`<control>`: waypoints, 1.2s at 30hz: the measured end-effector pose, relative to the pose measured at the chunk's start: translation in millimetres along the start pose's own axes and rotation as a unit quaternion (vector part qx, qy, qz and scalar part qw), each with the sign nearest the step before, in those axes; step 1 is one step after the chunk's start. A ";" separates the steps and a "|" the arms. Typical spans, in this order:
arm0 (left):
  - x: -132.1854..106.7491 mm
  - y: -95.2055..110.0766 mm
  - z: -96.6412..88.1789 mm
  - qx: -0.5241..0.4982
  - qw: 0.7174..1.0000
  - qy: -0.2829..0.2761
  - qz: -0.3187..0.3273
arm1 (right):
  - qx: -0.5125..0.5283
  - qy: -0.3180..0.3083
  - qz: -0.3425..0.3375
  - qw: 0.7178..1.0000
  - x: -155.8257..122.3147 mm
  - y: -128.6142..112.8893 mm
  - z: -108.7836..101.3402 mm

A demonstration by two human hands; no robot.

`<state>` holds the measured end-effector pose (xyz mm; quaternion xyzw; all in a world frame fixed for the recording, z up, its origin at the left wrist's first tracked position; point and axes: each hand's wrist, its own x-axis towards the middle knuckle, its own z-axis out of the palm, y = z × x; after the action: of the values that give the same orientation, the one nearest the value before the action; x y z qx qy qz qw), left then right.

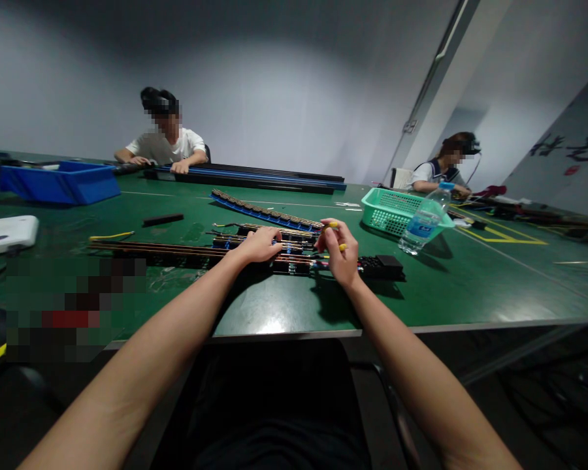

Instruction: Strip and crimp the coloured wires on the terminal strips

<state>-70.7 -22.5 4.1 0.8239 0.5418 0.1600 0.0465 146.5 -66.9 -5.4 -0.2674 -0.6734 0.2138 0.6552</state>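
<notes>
Long dark strips with copper-coloured bars and blue parts, a rail assembly [296,264], lie across the green table before me. My left hand [261,245] is closed over the middle of these strips, thumb and fingers against them. Just to its right, above the strips, my right hand [342,251] has its fingers pinched round a thin tool with yellow parts [343,247]; its exact kind is hard to make out. A black block with a ridged surface [382,267] sits at the right end of the assembly. Behind, a curved blue-and-brass strip [264,212] slants toward my right hand.
A green basket [387,212] and a water bottle [424,225] stand to the right. At left are a blue bin [59,183], a white box [8,234] and a short black bar [163,220]. Two people work across the table, one [169,140] beside long dark rails [274,177].
</notes>
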 end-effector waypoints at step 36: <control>0.5 -2.6 1.2 -0.003 1.000 0.003 0.005 | -0.047 0.167 0.033 0.984 4.2 4.1 6.3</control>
<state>-72.4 -20.9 2.4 0.8262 0.5370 0.1640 0.0462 140.6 -60.6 -5.1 -0.3520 -0.5543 0.1562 0.7379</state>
